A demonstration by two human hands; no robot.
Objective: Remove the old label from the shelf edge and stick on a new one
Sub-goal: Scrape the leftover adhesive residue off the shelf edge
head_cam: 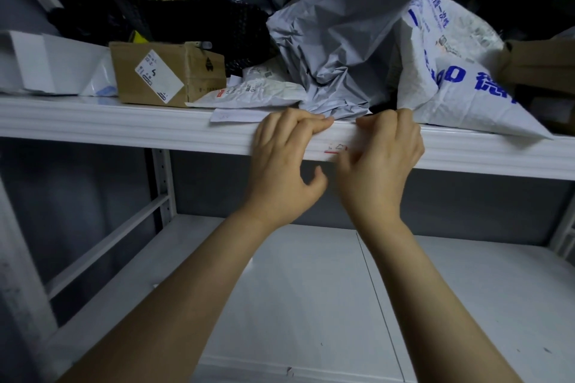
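Left hand (284, 162) and right hand (384, 162) hooked by curled fingers over the shelf edge (155, 130), label (336, 148) on its front face between them, right thumb blurred against it. Red line on label, print unreadable. Grey bag (342, 28) crowding the lip above; open room over lower shelf (280, 305). Blue lettering on white bag (451, 78).

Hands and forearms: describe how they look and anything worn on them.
The left hand and right hand are bare, with no gloves, rings or watch in view. The left forearm and right forearm are bare too; no sleeve shows down to the picture's bottom edge.
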